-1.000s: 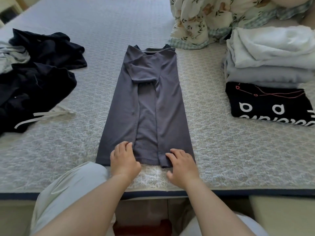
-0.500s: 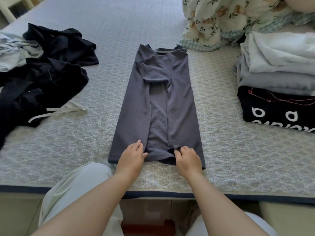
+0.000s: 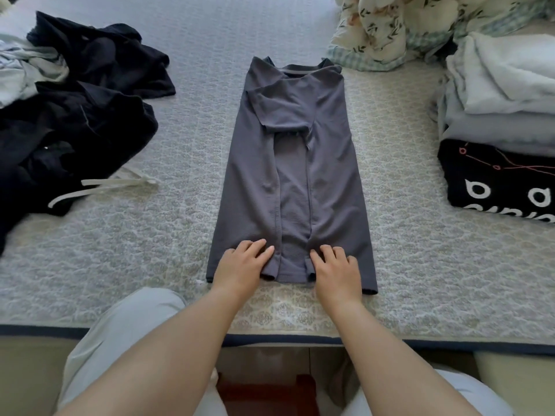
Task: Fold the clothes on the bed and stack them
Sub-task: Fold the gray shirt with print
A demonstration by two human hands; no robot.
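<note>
Shirt (image 3: 292,175), dark grey, lies flat in the middle of the bed (image 3: 420,265), folded into a long narrow strip with both sides and a sleeve turned inward, collar toward the far edge and hem at the near edge. The person's left hand (image 3: 241,265) and right hand (image 3: 335,268) both rest on the hem end, one on each inward flap. Fingers lie nearly flat on the cloth, slightly bent; the thumbs seem tucked at the hem edge, though I cannot tell whether either hand has a real grip on the fabric or only presses it.

The fabric looks thin, soft and limp, with a fine ribbed texture, so it should weigh almost nothing and droop wherever it is unsupported. My guess is that the best hold is at the two near hem corners, pinching all layers together so the inner flaps do not slide apart when the hem is carried up toward the collar.

A stack (image 3: 504,121) of folded clothes sits at the right edge of the bed, black printed piece lowest, pale ones above. A pile (image 3: 75,121) of unfolded dark clothes waits at the left edge. A floral quilt (image 3: 390,25) is bunched at the far right corner.
</note>
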